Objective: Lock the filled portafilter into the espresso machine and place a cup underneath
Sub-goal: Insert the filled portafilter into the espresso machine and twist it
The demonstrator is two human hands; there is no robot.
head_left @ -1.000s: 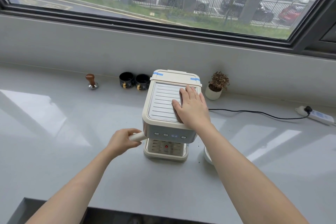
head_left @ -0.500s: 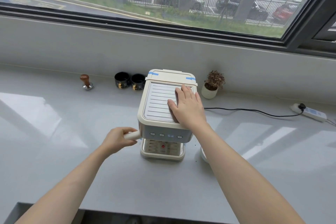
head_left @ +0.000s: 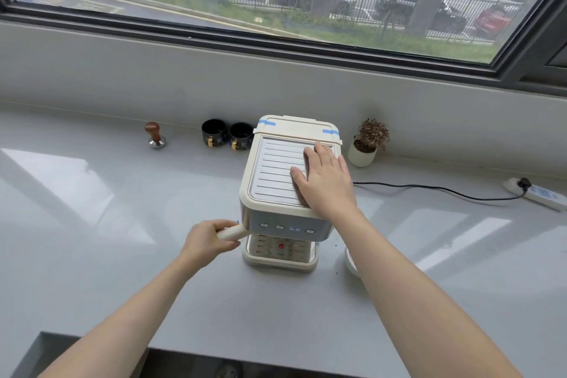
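My left hand is closed around the cream portafilter handle, which sticks out to the left from under the front of the espresso machine; the basket end is hidden beneath the machine's body, so I cannot tell how it sits in there. My right hand lies flat and open on the ribbed top of the machine, fingers spread toward the far side, holding nothing. The machine stands in the middle of the grey surface, with its drip tray at the near side (nothing stands on it). Two black cups sit side by side at the far edge, just left of the machine, and a tamper stands further left. A small potted plant is to the far right of the machine. A white bowl peeks out beside my right forearm.
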